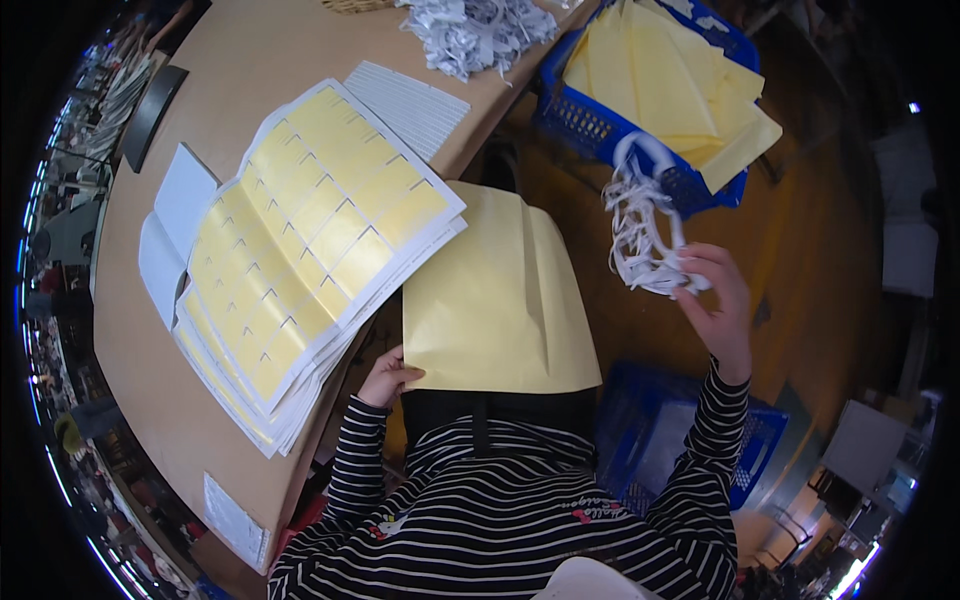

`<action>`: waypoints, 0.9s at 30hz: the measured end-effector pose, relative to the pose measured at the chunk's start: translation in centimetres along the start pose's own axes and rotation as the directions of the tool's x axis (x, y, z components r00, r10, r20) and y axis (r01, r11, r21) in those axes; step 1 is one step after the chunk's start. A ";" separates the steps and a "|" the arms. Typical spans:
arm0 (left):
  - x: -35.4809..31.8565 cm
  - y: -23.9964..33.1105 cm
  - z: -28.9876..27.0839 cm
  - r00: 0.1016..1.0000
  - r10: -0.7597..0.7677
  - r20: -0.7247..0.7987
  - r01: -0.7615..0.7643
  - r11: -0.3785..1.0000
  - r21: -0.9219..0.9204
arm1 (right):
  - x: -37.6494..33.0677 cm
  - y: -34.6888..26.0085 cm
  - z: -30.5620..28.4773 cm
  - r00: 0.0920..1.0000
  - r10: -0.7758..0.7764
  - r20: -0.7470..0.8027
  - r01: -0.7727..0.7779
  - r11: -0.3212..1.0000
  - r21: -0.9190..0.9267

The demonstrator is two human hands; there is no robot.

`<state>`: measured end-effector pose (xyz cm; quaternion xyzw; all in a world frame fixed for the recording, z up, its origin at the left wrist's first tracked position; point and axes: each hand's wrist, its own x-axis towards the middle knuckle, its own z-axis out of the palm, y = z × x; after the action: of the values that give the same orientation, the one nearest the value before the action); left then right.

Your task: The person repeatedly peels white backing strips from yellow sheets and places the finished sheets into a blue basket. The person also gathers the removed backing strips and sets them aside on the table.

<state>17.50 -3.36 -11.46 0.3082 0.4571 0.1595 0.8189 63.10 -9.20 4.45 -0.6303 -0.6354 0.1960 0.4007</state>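
Observation:
A large pale yellow sheet (480, 310) with soft creases lies over my lap, its far end close to the table edge. My left hand (386, 379) pinches its near left corner between thumb and fingers. Off to the right, my right hand (722, 312) is closed on the lower end of a tangled bunch of white paper strips (637, 240). The bunch is in the air, just on the near side of a blue plastic basket (582, 128). Several folded yellow sheets (655, 80) are heaped in that basket.
On the brown table (140, 330) lies a stack of printed sheets (310, 235) with yellow rectangles. A grey lined sheet (408, 108) and a pile of white shredded strips (478, 35) are farther back. Another blue basket (765, 440) stands low at my right.

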 end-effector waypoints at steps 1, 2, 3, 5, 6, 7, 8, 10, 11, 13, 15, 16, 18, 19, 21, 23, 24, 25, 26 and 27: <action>0.2 -0.1 0.1 1.000 0.003 0.007 -0.003 1.000 0.009 | 0.8 -0.3 -0.6 0.993 -0.077 -0.085 0.084 0.993 0.083; 0.4 -0.1 0.3 1.000 -0.005 -0.003 0.005 1.000 0.027 | 1.6 -0.7 -0.8 0.964 -0.186 -0.190 0.218 0.962 0.164; 0.6 -0.2 0.4 1.000 0.000 0.012 0.000 0.999 0.037 | 2.9 -0.8 -0.8 0.925 -0.285 -0.250 0.351 0.895 0.276; 0.9 -0.2 0.6 0.999 0.010 0.052 -0.011 1.000 0.023 | 5.5 -1.3 0.0 0.877 -0.239 -0.416 0.396 0.851 0.345; 1.0 -0.2 0.6 1.000 0.003 0.031 -0.005 0.997 0.072 | 7.1 -1.5 0.6 0.834 -0.229 -0.503 0.450 0.810 0.376; 0.9 -0.3 0.6 1.000 0.014 0.028 -0.016 0.997 0.076 | 9.3 -1.7 1.0 0.785 -0.269 -0.559 0.518 0.780 0.352; 0.9 -0.4 0.6 0.998 0.040 0.038 -0.043 0.996 0.076 | 11.4 -2.0 1.6 0.779 -0.246 -0.577 0.531 0.748 0.399; 0.6 -0.7 0.7 0.998 0.060 0.004 -0.060 0.986 0.155 | 16.1 -2.6 3.3 0.798 -0.166 -0.579 0.536 0.634 0.557; 0.5 -0.9 0.8 0.997 0.075 -0.003 -0.073 0.977 0.200 | 18.7 -2.7 4.4 0.830 -0.119 -0.546 0.509 0.562 0.652; 0.3 -1.5 1.3 0.993 0.119 -0.002 -0.116 0.969 0.219 | 24.1 -2.6 7.4 0.877 -0.054 -0.478 0.467 0.336 0.818; 0.1 -2.1 1.8 0.993 0.113 -0.040 -0.101 0.969 0.226 | 28.8 -1.9 10.8 0.886 0.098 -0.453 0.371 0.437 0.819; 0.0 -2.3 2.0 0.996 0.085 -0.040 -0.073 0.967 0.242 | 30.2 -1.3 12.4 0.879 0.240 -0.411 0.211 0.577 0.789; 0.0 -2.7 2.3 0.995 0.086 -0.041 -0.076 0.974 0.212 | 32.0 0.2 14.7 0.844 0.297 -0.447 -0.052 0.874 0.482; 0.0 -2.9 2.4 0.996 0.067 -0.051 -0.057 0.984 0.167 | 32.4 0.7 15.8 0.802 0.108 -0.588 0.003 0.983 0.185; 0.2 -3.0 2.4 0.998 -0.014 -0.062 0.022 0.991 0.130 | 32.6 1.9 16.9 0.745 -0.075 -0.663 -0.044 0.986 -0.162; 0.8 -3.0 2.4 0.999 -0.018 -0.032 0.023 0.988 0.151 | 31.9 2.8 17.4 0.707 -0.223 -0.671 0.017 0.954 -0.299; 1.2 -3.0 2.5 0.998 -0.048 -0.027 0.052 0.984 0.168 | 31.3 3.1 17.8 0.755 -0.192 -0.627 -0.018 0.950 -0.313; 1.7 -3.0 2.7 1.000 -0.017 0.003 0.016 0.985 0.172 | 30.6 3.4 18.1 0.760 -0.227 -0.609 -0.018 0.929 -0.368; 2.1 -3.0 3.0 0.999 0.012 0.034 -0.018 0.984 0.175 | 29.9 3.7 18.4 0.775 -0.253 -0.579 -0.016 0.908 -0.418; 2.4 -3.0 3.4 0.995 0.040 0.090 -0.056 0.982 0.178 | 29.1 3.9 18.7 0.831 -0.192 -0.522 -0.031 0.921 -0.388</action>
<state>21.57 -5.49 -13.66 0.3988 0.4264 0.1236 0.8024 54.82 23.94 -2.17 -0.6973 -0.5452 -0.1380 0.4445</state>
